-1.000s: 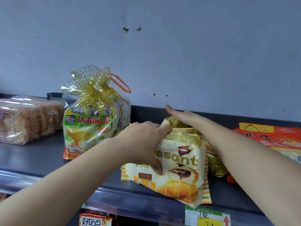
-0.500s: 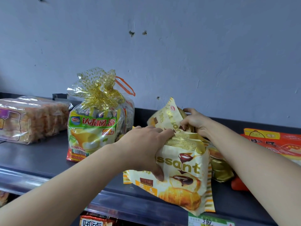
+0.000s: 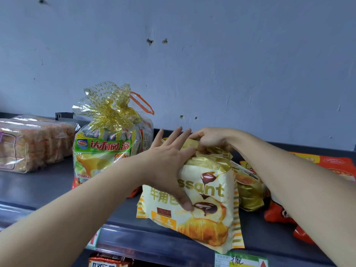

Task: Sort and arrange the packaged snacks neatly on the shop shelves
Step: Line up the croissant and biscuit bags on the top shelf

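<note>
croissant bag stands upright at the front edge of the shelf, long axis up-down, tipped back a bit. left hand lies flat on its face, fingers spread straight, thumb pressing the print, gripping nothing. right hand sits just behind the bag's top, fingers curled round a gold packet. i'd guess the right hand does the tucking in.
</note>
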Demonstrator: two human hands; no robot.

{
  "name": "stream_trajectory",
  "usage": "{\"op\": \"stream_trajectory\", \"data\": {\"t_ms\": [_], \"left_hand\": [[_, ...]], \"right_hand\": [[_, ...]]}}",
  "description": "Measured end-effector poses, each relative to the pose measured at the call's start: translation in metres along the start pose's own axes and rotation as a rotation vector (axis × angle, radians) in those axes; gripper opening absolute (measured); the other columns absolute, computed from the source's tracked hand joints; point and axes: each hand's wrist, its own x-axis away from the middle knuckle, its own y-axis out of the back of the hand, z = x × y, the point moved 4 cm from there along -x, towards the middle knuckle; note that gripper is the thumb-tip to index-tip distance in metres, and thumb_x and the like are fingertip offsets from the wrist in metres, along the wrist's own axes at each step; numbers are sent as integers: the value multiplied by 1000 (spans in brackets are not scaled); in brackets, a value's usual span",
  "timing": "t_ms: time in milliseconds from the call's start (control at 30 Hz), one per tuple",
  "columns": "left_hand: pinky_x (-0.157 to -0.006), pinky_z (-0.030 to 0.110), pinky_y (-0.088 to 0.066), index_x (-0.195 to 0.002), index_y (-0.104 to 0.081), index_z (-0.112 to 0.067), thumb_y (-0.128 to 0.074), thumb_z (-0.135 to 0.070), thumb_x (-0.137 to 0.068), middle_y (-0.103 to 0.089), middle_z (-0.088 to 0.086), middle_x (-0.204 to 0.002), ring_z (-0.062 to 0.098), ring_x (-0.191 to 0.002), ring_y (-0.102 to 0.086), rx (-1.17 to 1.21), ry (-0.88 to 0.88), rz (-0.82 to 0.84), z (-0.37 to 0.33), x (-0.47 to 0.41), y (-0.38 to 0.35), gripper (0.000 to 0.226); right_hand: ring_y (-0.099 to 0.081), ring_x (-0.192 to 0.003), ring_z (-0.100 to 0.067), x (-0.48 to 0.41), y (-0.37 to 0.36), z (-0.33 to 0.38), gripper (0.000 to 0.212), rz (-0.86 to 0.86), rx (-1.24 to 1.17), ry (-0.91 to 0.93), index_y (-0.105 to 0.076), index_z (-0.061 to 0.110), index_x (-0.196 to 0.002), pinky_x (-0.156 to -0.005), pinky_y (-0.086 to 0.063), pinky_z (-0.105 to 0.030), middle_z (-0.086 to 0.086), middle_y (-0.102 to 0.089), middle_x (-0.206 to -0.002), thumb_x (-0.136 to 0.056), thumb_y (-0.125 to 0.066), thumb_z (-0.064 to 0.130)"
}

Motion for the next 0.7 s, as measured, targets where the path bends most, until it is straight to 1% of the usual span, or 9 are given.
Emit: {"op": "stream_trajectory", "data": {"t_ms": [33,100,167,233,300,367,467,567,700], "left_hand": [[-115,56,13,-142,-22,-28,-73,-76,-51,9,-5,-160,20,-146,21,88,16,46,3,-2,0,115],[-119,49,-2,-138,-25,-31,-78,-68,-54,-28,-12,-147,19,-143,-18,240,44,98,6,-6,1,106],[-115,44,-16,-136,-26,-34,-79,-68,-53,-39,-17,-132,17,-128,-37,276,46,103,9,-11,-1,103],[-111,43,-20,-136,-25,-35,-78,-70,-53,-43,-15,-133,17,-124,-41,246,41,104,10,-14,-2,104],[-110,43,-20,-135,-25,-35,-76,-72,-52,-44,-13,-133,17,-122,-42,223,40,99,10,-16,-4,104],[-110,43,-21,-135,-25,-36,-76,-73,-52,-44,-13,-133,16,-122,-42,210,35,92,9,-15,-5,104],[-111,43,-21,-135,-25,-36,-75,-73,-52,-42,-14,-135,15,-122,-41,200,32,88,8,-13,-5,104],[-111,43,-22,-135,-25,-36,-75,-74,-51,-42,-14,-134,15,-122,-40,199,29,89,7,-11,-5,105],[-113,44,-20,-137,-23,-36,-77,-72,-50,-39,-13,-137,16,-126,-37,186,26,104,7,-9,-4,109]], "right_hand": [[-57,-108,-25,-1,-1,-4,59,35,-19,0,-50,31,-134,-91,-53,-41,-3,-56,-120,-85,-50,-1],[-56,-114,-25,-2,-1,-16,52,117,-98,14,-51,30,-133,-92,-52,-40,-5,-57,-125,-87,-54,6],[-55,-116,-22,-3,7,-30,41,97,-273,27,-55,26,-131,-90,-49,-33,-5,-58,-126,-91,-57,17],[-60,-108,-19,-6,20,-52,30,-104,-403,-34,-60,17,-123,-85,-49,-30,-4,-64,-119,-95,-54,26],[-64,-88,-20,-6,31,-83,28,-337,-126,-219,-62,9,-112,-74,-50,-29,-7,-67,-100,-96,-52,29],[-59,-75,-22,-1,26,-108,30,-267,242,-442,-57,3,-113,-65,-50,-31,-13,-64,-96,-95,-54,27],[-61,-98,-27,-2,14,-129,54,-88,430,-581,-48,-1,-131,-88,-52,-34,-17,-57,-129,-92,-58,35],[-55,-99,-25,-3,10,-125,62,-71,402,-577,-46,1,-134,-93,-48,-35,-15,-51,-136,-90,-59,42],[-54,-120,-31,-3,8,-125,61,-51,280,-585,-44,1,-136,-98,-46,-38,-16,-49,-138,-91,-58,41]]}}
